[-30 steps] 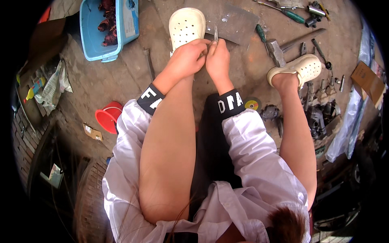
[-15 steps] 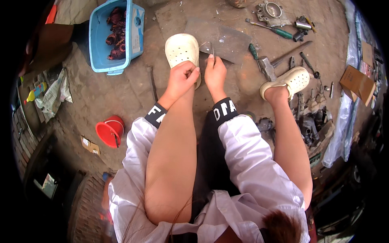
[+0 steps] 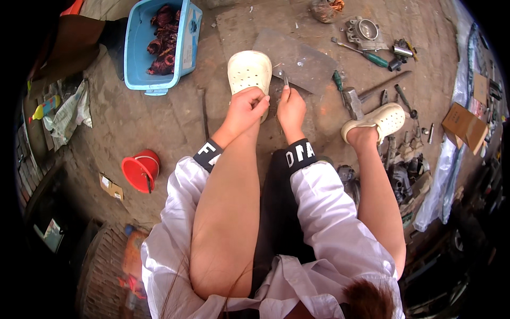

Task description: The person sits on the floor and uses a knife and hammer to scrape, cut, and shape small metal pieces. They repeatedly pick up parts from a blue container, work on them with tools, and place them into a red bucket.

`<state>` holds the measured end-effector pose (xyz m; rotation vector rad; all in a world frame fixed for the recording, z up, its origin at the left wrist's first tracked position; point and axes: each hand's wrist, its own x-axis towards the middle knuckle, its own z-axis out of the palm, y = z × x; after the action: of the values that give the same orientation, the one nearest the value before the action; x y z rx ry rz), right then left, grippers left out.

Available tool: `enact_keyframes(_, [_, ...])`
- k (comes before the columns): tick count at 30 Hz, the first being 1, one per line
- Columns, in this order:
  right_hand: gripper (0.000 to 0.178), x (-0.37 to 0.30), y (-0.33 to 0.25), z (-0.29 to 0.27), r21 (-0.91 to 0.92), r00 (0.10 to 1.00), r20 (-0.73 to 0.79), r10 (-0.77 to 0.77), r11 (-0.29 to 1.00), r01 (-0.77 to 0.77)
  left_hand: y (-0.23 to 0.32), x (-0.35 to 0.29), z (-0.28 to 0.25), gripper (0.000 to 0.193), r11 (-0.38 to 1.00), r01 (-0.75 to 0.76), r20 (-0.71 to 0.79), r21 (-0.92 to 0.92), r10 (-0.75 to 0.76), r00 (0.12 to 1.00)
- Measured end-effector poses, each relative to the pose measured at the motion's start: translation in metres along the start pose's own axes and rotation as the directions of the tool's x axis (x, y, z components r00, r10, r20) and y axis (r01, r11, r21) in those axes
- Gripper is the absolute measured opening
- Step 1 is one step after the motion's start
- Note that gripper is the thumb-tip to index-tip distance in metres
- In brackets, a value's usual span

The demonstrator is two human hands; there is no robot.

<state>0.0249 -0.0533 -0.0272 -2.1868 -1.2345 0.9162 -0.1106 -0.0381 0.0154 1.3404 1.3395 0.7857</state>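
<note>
My left hand (image 3: pixel 246 110) is closed over the ankle beside my cream clog (image 3: pixel 249 68). Whatever its curled fingers may hold is hidden. Just right of it, my right hand (image 3: pixel 292 114) grips a thin metal tool (image 3: pixel 285 78), whose narrow tip pokes out past the thumb and forefinger. Its handle end is covered by the fist, so the exact kind does not show. Beyond that tip lies a flat dark sheet (image 3: pixel 295 58) on the ground.
Right of my hands lie a hammer (image 3: pixel 353 102), green-handled screwdrivers (image 3: pixel 375 59) and metal parts (image 3: pixel 366 31). A blue tub (image 3: pixel 183 64) of dark copper coils stands far left; a red bucket (image 3: pixel 139 173) is nearer. Cardboard (image 3: pixel 465 126) and plastic sheeting line the right side.
The view has shifted slightly, moving the tub and clog rightward in the picture. Both hands keep nearly the same pose by the ankle; the tool tip stays in my right hand.
</note>
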Motion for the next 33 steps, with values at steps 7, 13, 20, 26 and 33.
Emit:
enact_keyframes(7, [0.029,-0.011,-0.018,-0.008,-0.056,1.000,0.001,0.001,0.998,-0.001,-0.001,-0.003,-0.002,0.018,0.999,0.040,0.016,-0.026,-0.040,0.999])
enact_keyframes(13, [0.018,0.030,-0.041,-0.015,0.049,0.994,-0.099,-0.040,0.998,0.045,0.001,-0.005,-0.006,0.013,0.998,0.055,0.094,0.027,-0.058,0.994])
enact_keyframes(20, [0.025,0.057,-0.044,-0.006,-0.087,0.998,-0.066,0.023,0.996,-0.029,-0.001,-0.003,-0.003,0.014,0.998,0.052,0.112,0.024,-0.055,0.992])
enact_keyframes(26, [0.025,0.044,-0.037,-0.008,-0.067,0.988,-0.100,0.116,0.990,-0.123,-0.002,-0.003,-0.004,0.014,0.998,0.053,0.120,0.033,-0.057,0.991])
enact_keyframes(33, [0.019,0.045,-0.041,-0.015,0.052,0.986,-0.122,0.117,0.992,-0.111,0.002,-0.001,0.002,0.017,0.999,0.032,0.057,-0.032,-0.030,0.998])
